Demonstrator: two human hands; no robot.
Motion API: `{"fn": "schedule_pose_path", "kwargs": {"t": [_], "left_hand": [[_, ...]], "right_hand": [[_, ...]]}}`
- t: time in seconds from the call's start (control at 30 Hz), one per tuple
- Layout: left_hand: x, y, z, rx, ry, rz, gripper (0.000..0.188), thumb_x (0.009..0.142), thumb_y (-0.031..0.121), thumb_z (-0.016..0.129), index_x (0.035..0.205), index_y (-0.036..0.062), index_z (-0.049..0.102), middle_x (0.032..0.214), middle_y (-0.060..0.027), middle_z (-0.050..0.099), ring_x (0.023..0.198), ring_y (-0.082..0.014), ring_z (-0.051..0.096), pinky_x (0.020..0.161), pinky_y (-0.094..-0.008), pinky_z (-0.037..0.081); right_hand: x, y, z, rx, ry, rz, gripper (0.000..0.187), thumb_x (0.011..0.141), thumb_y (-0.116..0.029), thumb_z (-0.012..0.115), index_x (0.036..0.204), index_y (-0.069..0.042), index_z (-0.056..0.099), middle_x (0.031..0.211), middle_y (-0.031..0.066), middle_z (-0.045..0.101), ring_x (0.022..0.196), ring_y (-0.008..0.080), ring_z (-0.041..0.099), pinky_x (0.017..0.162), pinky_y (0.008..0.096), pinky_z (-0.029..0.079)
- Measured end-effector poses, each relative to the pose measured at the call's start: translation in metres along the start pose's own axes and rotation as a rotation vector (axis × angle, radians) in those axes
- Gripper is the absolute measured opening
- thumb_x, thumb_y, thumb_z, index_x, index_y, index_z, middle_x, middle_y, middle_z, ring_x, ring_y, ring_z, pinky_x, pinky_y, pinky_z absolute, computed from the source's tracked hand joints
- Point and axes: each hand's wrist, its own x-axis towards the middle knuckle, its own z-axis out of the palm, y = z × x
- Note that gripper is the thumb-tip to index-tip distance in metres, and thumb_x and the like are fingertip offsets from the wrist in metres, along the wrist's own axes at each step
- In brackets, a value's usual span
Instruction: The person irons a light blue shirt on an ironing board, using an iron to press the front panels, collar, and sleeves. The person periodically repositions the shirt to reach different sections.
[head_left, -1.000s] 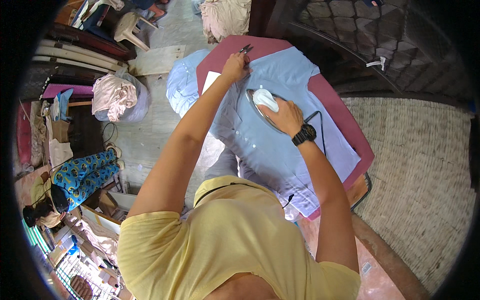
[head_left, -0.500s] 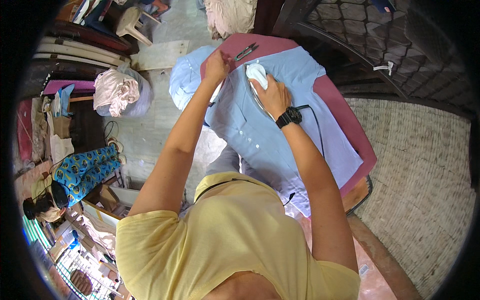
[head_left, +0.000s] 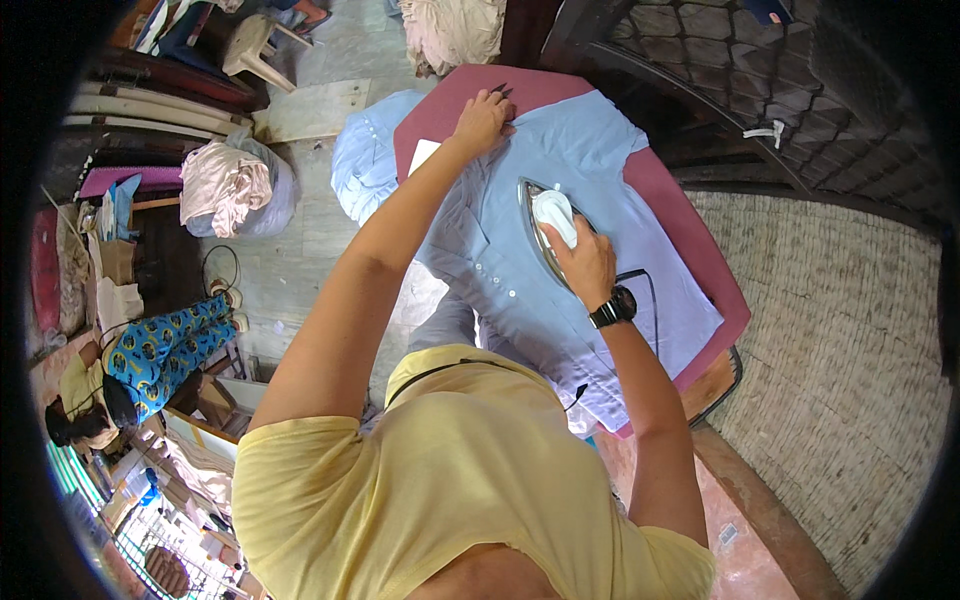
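A light blue shirt (head_left: 530, 160) with small white buttons lies spread over a dark red ironing board (head_left: 700, 230). My right hand (head_left: 588, 265), wearing a black wristwatch, is closed around the handle of a white clothes iron (head_left: 553, 212). The iron rests on the middle of the shirt, tip pointing away from me. My left hand (head_left: 484, 122) lies at the far left edge of the shirt, fingers stretched over the board. Dark tips of thread snips (head_left: 503, 90) peek out by its fingers; the rest is covered.
Bunched light blue cloth (head_left: 370, 150) hangs at the board's left side. A cloth bundle (head_left: 225, 185) and a plastic stool (head_left: 262, 50) stand on the floor to the left. A person in blue patterned trousers (head_left: 170, 345) is at lower left. A dark metal grille (head_left: 720, 80) borders the right.
My right hand has drawn the iron nearer and to the right across the shirt. My left hand has moved right and away from me, over the thread snips, which lay uncovered before.
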Motion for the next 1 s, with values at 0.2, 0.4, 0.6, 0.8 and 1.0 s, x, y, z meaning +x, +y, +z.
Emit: {"fn": "schedule_pose_path", "kwargs": {"t": [0.2, 0.4, 0.6, 0.8, 1.0], "left_hand": [[0.005, -0.019, -0.003, -0.220, 0.009, -0.004, 0.031, 0.074, 0.006, 0.075, 0.102, 0.0072, 0.061, 0.099, -0.0119, 0.066, 0.098, -0.0331, 0.058, 0.084, -0.0439, 0.047], [-0.028, -0.060, -0.023, -0.336, 0.293, -0.432, 0.026, 0.081, 0.019, 0.072, 0.102, 0.0054, 0.064, 0.100, -0.0161, 0.065, 0.104, -0.0343, 0.057, 0.088, -0.0466, 0.047], [-0.085, -0.029, -0.021, 0.000, -0.020, -0.453, 0.033, 0.082, 0.032, 0.072, 0.107, 0.0104, 0.067, 0.102, -0.0120, 0.064, 0.107, -0.0340, 0.055, 0.090, -0.0476, 0.045], [-0.094, -0.036, -0.020, -0.060, 0.067, -0.350, 0.033, 0.077, 0.026, 0.077, 0.104, 0.0106, 0.065, 0.102, -0.0067, 0.066, 0.099, -0.0323, 0.056, 0.083, -0.0445, 0.046], [-0.100, -0.050, -0.023, -0.168, 0.087, -0.290, 0.042, 0.071, 0.024, 0.081, 0.106, 0.0120, 0.062, 0.112, -0.0075, 0.061, 0.103, -0.0337, 0.054, 0.083, -0.0470, 0.044]], "right_hand": [[0.052, -0.035, 0.007, 0.066, 0.103, -0.026, 0.055, 0.089, -0.056, 0.060, 0.094, -0.001, 0.064, 0.078, 0.0280, 0.065, 0.076, 0.0480, 0.063, 0.066, 0.0555, 0.048], [0.109, -0.059, 0.016, -0.011, 0.055, -0.155, 0.058, 0.087, -0.059, 0.060, 0.097, -0.002, 0.065, 0.080, 0.0270, 0.068, 0.078, 0.0455, 0.066, 0.067, 0.0541, 0.051], [0.119, -0.069, 0.024, 0.003, 0.048, -0.158, 0.062, 0.085, -0.062, 0.060, 0.099, -0.003, 0.067, 0.080, 0.0280, 0.067, 0.079, 0.0462, 0.066, 0.068, 0.0541, 0.051], [0.115, -0.069, 0.019, -0.007, -0.007, -0.185, 0.064, 0.085, -0.064, 0.059, 0.100, -0.003, 0.068, 0.080, 0.0278, 0.067, 0.078, 0.0464, 0.066, 0.068, 0.0533, 0.052], [0.115, -0.074, 0.015, -0.004, -0.073, -0.131, 0.064, 0.085, -0.065, 0.059, 0.104, -0.004, 0.068, 0.083, 0.0285, 0.067, 0.081, 0.0461, 0.066, 0.071, 0.0531, 0.052]]}}
